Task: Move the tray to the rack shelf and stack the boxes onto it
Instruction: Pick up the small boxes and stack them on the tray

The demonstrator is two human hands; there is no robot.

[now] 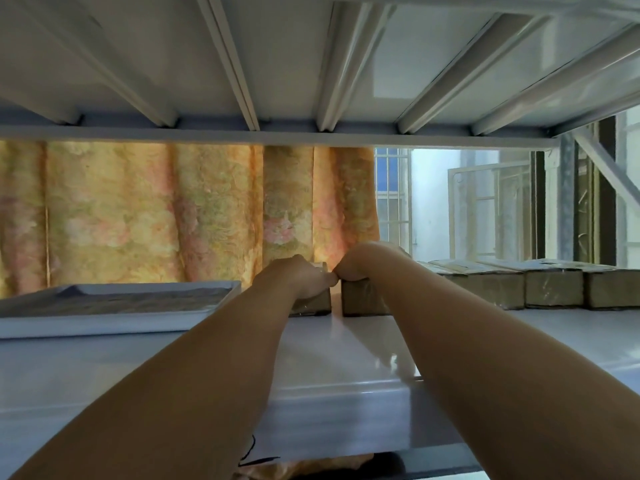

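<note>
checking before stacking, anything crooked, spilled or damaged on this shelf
Nothing stands out. The tray lies flat on the shelf, the boxes to its right stand in a level row, and the left hand and right hand each grip one of them.

2 bare forearms [207, 375], bare hands [304, 281]

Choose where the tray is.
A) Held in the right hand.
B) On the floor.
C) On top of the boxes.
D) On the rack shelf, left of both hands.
D: the tray lies on the rack shelf, left of the left hand gripping the first box and the right hand gripping the second box.
</note>
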